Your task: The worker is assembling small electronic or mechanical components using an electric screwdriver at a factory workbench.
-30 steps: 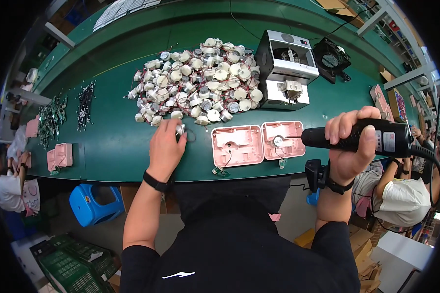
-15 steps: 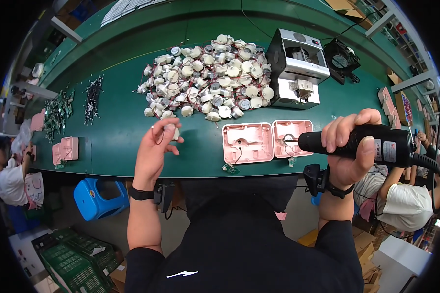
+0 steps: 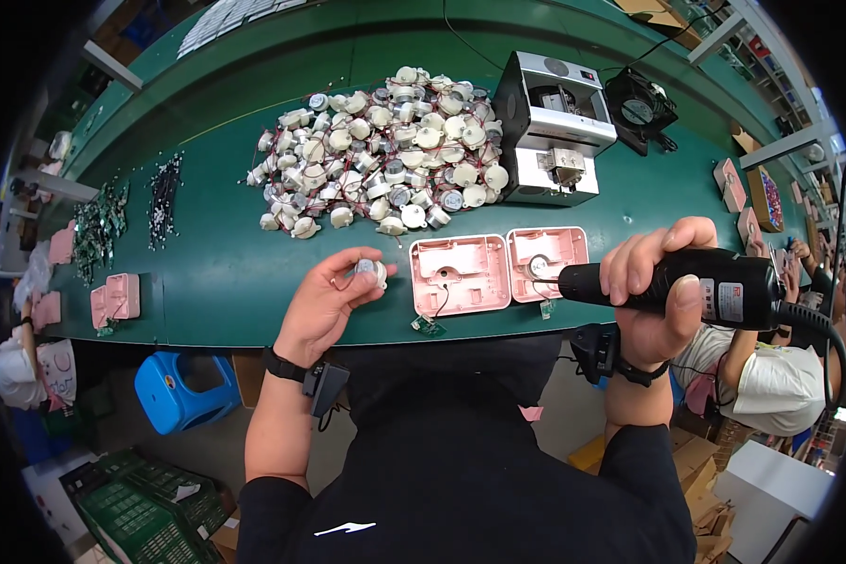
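Near the front edge of the green desk [image 3: 207, 301], the left hand [image 3: 321, 305] pinches a round white-and-silver motor [image 3: 371, 273] while the right hand [image 3: 677, 318] grips a black cylindrical electric screwdriver [image 3: 714, 273] at the right-hand pink plastic shell [image 3: 569, 246], seemingly fastening, calling for a steady bit [image 3: 549, 280].

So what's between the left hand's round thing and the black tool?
In the head view, two pink trays; the black tool overlaps the right one.

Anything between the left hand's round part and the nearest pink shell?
Nothing visible: only green tabletop shows between the round part in the left hand and that pink shell. The black driver in the right hand is farther right, at the other shell.
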A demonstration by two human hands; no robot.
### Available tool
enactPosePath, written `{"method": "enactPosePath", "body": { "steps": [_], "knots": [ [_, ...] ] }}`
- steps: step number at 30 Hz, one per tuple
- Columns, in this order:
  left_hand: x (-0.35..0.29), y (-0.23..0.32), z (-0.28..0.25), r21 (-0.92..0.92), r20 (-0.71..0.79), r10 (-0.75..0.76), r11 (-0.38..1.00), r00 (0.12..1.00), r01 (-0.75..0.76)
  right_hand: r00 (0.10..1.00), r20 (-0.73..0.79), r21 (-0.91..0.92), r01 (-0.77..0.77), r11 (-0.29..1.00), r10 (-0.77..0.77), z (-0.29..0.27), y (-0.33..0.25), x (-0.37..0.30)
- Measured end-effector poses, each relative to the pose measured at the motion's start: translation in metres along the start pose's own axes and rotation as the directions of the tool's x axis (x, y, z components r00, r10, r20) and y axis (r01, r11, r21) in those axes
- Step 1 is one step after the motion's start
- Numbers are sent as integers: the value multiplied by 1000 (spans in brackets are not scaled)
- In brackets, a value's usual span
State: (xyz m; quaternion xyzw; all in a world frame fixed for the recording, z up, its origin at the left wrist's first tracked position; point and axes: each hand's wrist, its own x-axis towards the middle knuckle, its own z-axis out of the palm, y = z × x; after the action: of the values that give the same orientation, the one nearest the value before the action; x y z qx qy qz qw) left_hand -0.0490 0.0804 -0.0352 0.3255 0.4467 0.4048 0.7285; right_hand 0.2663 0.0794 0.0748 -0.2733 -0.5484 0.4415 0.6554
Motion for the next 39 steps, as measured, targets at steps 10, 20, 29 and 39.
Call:
{"method": "enactPosePath", "body": {
  "steps": [10,20,29,39],
  "knots": [
    [7,-11,-7,-146,-16,-69,987,997,66,1000,3,25,-10,1000,10,-6,1,-2],
    [4,-7,9,43,130,-67,997,989,62,1000,10,43,-24,999,23,-8,3,-3],
    [9,-3,47,733,435,396,366,809,-574,999,15,39,-44,998,43,-6,4,-5],
    [21,1,55,709,659,337,20,672,-705,998,2,45,-65,997,65,-8,4,-6]
  ]
}}
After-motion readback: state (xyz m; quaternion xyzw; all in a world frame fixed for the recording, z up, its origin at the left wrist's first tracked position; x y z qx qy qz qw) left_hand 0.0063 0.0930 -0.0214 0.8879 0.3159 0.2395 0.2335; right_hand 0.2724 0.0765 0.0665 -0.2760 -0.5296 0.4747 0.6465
